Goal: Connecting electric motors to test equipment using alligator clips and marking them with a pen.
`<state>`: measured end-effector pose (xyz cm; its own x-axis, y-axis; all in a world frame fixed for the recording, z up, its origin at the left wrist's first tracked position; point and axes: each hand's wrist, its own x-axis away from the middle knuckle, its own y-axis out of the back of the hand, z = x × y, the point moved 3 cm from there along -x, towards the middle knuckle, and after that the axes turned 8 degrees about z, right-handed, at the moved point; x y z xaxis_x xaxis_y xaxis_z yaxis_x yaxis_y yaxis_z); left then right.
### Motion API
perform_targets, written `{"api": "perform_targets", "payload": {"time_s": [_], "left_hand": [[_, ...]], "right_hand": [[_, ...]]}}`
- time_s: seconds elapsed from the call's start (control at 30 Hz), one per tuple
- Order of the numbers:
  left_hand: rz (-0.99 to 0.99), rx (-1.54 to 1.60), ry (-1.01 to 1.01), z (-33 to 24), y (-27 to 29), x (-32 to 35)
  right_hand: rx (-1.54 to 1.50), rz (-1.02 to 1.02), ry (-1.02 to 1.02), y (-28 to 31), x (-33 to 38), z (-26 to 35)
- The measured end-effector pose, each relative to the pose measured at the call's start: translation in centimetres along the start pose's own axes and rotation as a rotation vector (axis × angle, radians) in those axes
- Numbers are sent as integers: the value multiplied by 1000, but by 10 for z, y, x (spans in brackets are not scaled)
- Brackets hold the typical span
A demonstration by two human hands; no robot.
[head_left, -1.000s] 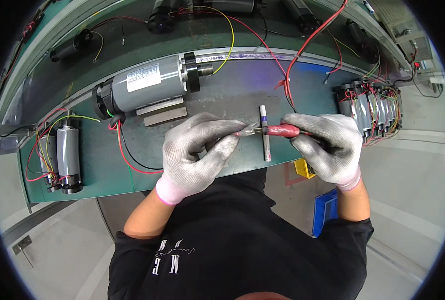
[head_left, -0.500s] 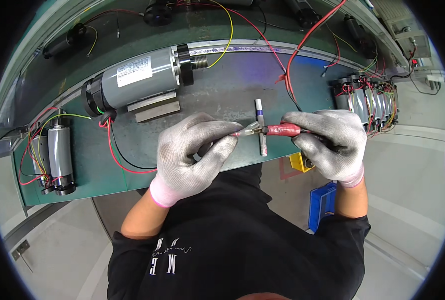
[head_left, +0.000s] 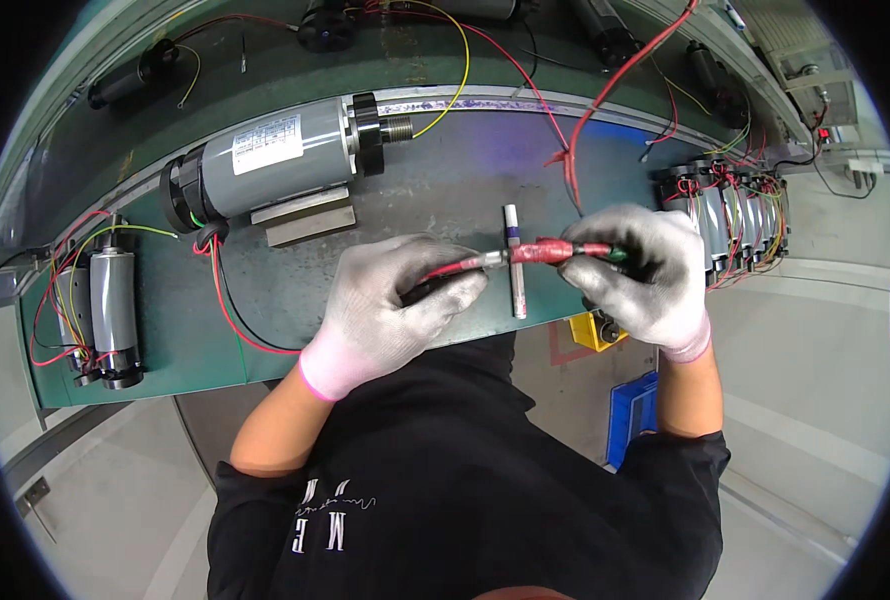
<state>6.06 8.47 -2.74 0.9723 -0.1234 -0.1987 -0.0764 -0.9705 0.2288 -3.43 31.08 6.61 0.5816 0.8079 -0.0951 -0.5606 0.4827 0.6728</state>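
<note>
My left hand (head_left: 380,310), in a whitish-grey glove, pinches a red wire whose end carries a clear-sleeved terminal (head_left: 485,260). My right hand (head_left: 650,280), gloved alike, is closed round a red-sleeved clip or connector (head_left: 542,251) with a green part near the palm. The connector's tip meets the terminal between my hands; whether it grips it I cannot tell. Just below them on the bench lies a white marker pen (head_left: 518,290) with a purple band. Beyond my left hand, a large grey cylindrical motor (head_left: 315,155) rests on a metal block (head_left: 310,220), red and black leads trailing from it.
Small grey motors with wires stand at the left (head_left: 114,305) and in a row at the right (head_left: 730,215) of the green bench (head_left: 205,340). A thick red cable (head_left: 605,90) hangs down toward my right hand. Below the bench edge are yellow (head_left: 587,330) and blue bins (head_left: 622,420).
My right hand has shifted slightly left, and the green part now shows in it. More red wire shows in my left hand, and the terminal and connector line up straighter.
</note>
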Motion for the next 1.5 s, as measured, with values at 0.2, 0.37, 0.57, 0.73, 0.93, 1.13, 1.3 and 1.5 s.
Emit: {"api": "perform_targets", "payload": {"time_s": [0.2,0.37,0.57,0.73,0.93,1.13,1.3,1.5], "left_hand": [[76,164,198,6,1,0],[58,251,253,6,1,2],[140,225,275,7,9,4],[165,116,234,4,3,-1],[145,-451,-35,-4,34,-12],[74,-1102,-137,0,91,-75],[392,-967,447,18,115,-118],[298,-1190,-246,42,136,-118]], "right_hand": [[88,73,-58,6,-9,0],[32,133,-93,-1,-13,-2],[-18,161,56,-2,-23,1],[-59,279,-20,-9,-27,-7],[-101,301,-26,-23,-27,-60],[312,260,92,-32,-67,-138],[649,383,208,-22,-78,-142],[773,-171,368,62,-93,-60]]}}
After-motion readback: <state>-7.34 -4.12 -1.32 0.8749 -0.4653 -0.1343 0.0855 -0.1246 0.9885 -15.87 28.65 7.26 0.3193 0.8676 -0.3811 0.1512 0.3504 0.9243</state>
